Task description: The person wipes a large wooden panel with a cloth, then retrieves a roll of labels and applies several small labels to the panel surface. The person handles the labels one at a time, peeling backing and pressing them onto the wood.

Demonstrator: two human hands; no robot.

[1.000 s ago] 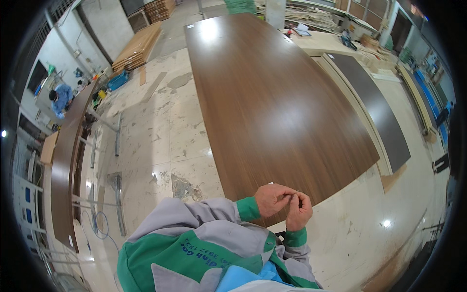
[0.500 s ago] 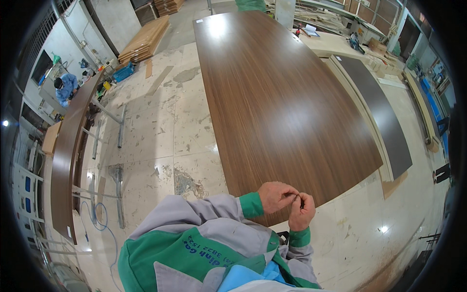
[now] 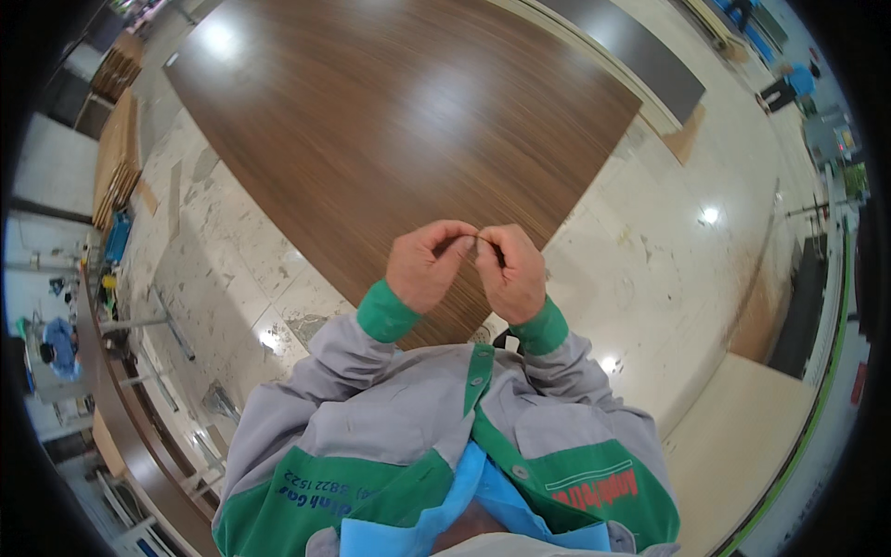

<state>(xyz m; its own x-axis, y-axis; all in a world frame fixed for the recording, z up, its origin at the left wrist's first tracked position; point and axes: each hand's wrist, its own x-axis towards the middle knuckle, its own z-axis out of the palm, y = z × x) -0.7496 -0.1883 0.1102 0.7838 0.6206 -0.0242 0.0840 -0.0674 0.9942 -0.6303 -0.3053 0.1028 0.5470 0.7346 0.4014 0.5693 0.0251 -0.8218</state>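
2 hands, the left hand (image 3: 427,267) and the right hand (image 3: 513,275), are meeting at their pinched fingertips, so fine finger work seems to be going on, calling for a steady pinch; I cannot tell what, if anything, they are holding. Below them, 1 big brown board (image 3: 399,139) is lying beside 1 narrow dark board (image 3: 640,46). Farther out, 2 people in blue (image 3: 61,348) are showing, 1 on each side.

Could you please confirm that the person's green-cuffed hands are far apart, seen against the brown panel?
Not quite: the head view shows the left hand and right hand close together; the green cuffs and the brown panel behind are as you say.
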